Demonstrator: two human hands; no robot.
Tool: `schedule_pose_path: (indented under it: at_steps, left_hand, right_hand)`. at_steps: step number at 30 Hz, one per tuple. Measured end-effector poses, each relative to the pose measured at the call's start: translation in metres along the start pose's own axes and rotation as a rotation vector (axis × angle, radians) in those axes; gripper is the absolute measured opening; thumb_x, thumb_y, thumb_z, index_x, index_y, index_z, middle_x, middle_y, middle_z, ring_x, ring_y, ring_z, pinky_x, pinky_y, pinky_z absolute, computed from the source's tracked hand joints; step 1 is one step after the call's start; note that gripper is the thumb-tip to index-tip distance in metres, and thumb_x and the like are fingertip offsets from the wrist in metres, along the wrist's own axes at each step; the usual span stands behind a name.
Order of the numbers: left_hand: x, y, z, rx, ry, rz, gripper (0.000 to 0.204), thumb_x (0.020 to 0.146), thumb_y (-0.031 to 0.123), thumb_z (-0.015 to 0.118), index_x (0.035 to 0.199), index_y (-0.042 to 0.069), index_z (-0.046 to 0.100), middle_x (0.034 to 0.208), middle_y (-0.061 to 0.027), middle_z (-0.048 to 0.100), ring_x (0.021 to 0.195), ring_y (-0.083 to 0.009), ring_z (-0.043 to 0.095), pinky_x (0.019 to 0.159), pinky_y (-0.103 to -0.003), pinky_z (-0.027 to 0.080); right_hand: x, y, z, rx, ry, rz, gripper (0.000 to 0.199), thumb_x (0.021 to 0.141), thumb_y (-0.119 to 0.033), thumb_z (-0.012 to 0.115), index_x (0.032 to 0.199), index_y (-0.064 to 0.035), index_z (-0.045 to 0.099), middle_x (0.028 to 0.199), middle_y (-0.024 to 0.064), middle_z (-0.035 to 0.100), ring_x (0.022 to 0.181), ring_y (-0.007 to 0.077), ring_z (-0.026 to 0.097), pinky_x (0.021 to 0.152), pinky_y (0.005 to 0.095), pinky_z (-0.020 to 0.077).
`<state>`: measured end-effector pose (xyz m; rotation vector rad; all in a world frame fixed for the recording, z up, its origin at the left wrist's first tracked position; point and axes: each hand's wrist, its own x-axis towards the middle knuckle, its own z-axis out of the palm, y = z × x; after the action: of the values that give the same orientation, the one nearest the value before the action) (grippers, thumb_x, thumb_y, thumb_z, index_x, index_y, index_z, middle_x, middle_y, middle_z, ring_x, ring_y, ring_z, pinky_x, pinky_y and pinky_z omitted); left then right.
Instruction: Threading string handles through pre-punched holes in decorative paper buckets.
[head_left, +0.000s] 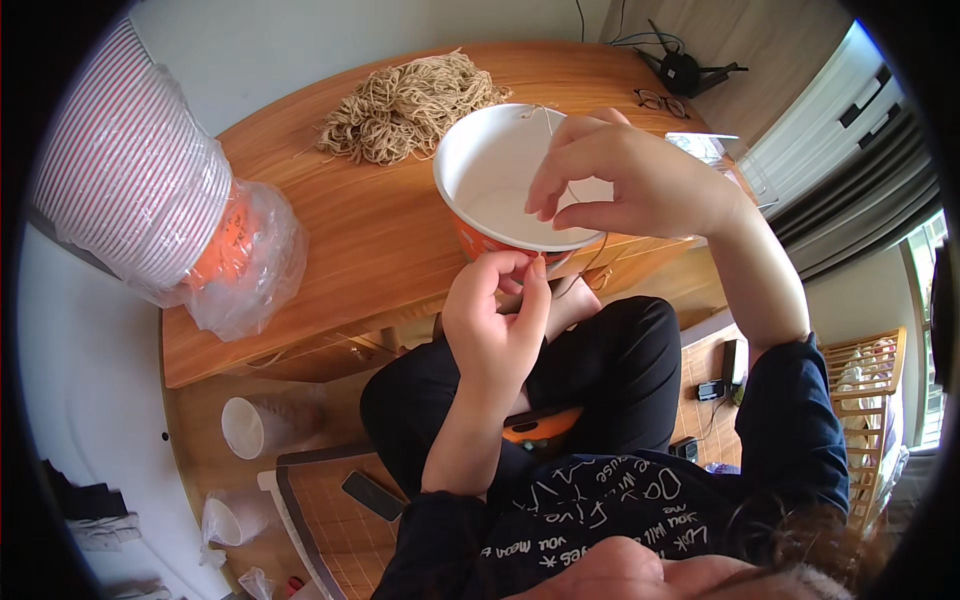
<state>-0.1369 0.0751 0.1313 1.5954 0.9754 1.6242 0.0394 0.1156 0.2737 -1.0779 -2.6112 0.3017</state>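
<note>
A large white paper bucket (490, 160) with an orange-red outside stands near the desk's front edge, its mouth towards me. My left hand (495, 325) is closed in a pinch at the bucket's near rim, on a thin string whose end is too small to make out. My right hand (640, 175) hovers over the bucket's mouth with bent fingers, thumb and fingertips close together around the string. Brown string (598, 250) hangs in a loop outside the near rim. Another bit of string shows at the far rim.
A heap of tan string (415, 105) lies behind the bucket. Plastic-wrapped stacked buckets (150, 170) stand at the left. Glasses (660, 102) and a black router (682, 72) sit at the far right. Below are a phone (373, 496), white containers (243, 427) and chargers (710, 390).
</note>
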Motion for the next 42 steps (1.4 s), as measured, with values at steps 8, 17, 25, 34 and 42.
schedule_pose_path:
  at_steps: [8, 17, 25, 34, 42]
  left_hand:
    - [-0.002, -0.004, 0.004, -0.041, 0.015, -0.031, 0.011, 0.086, 0.007, 0.074, 0.087, 0.001, 0.066, 0.076, -0.0053, 0.066, 0.062, -0.0139, 0.055, 0.059, -0.027, 0.045]
    - [-0.009, 0.000, 0.011, -0.298, 0.001, -0.129, 0.020, 0.090, 0.004, 0.072, 0.102, 0.000, 0.057, 0.083, -0.0061, 0.071, 0.065, -0.0058, 0.059, 0.054, -0.018, 0.041]
    - [-0.019, -0.010, -0.002, -0.620, -0.167, -0.252, 0.018, 0.102, 0.016, 0.056, 0.106, -0.002, 0.061, 0.105, -0.0090, 0.070, 0.079, -0.0062, 0.058, 0.073, -0.021, 0.044]
    - [-0.012, -0.007, -0.005, -0.727, -0.245, -0.265, 0.015, 0.103, 0.012, 0.053, 0.104, -0.001, 0.061, 0.106, -0.0115, 0.070, 0.091, -0.0080, 0.062, 0.079, -0.022, 0.048]
    - [-0.010, -0.006, -0.008, -0.787, -0.228, -0.286, 0.015, 0.103, 0.012, 0.055, 0.102, -0.001, 0.061, 0.101, -0.0100, 0.071, 0.091, -0.0087, 0.064, 0.078, -0.021, 0.048]
  right_hand:
    - [0.009, 0.007, 0.009, 0.100, -0.109, -0.069, 0.019, 0.081, -0.008, 0.077, 0.098, -0.0154, 0.075, 0.097, -0.0039, 0.070, 0.104, 0.0173, 0.058, 0.107, 0.0401, 0.0324]
    - [0.005, 0.008, 0.020, 0.175, 0.011, -0.078, 0.020, 0.082, -0.007, 0.072, 0.100, -0.0128, 0.072, 0.091, 0.0000, 0.069, 0.095, 0.0193, 0.065, 0.094, 0.0348, 0.0434]
    - [-0.035, -0.032, 0.064, -0.293, 0.746, -0.258, 0.036, 0.064, -0.007, 0.076, 0.098, -0.0142, 0.067, 0.090, -0.0057, 0.067, 0.078, 0.0180, 0.055, 0.072, 0.0326, 0.0395]
    - [-0.057, -0.043, 0.135, -0.275, 0.887, -0.005, 0.037, 0.067, -0.008, 0.079, 0.100, -0.0155, 0.065, 0.095, -0.0065, 0.070, 0.085, 0.0162, 0.059, 0.077, 0.0332, 0.0381]
    - [-0.055, -0.054, 0.141, -0.351, 0.831, 0.196, 0.042, 0.063, -0.006, 0.083, 0.098, -0.0111, 0.062, 0.091, -0.0003, 0.069, 0.085, 0.0207, 0.059, 0.081, 0.0348, 0.0375]
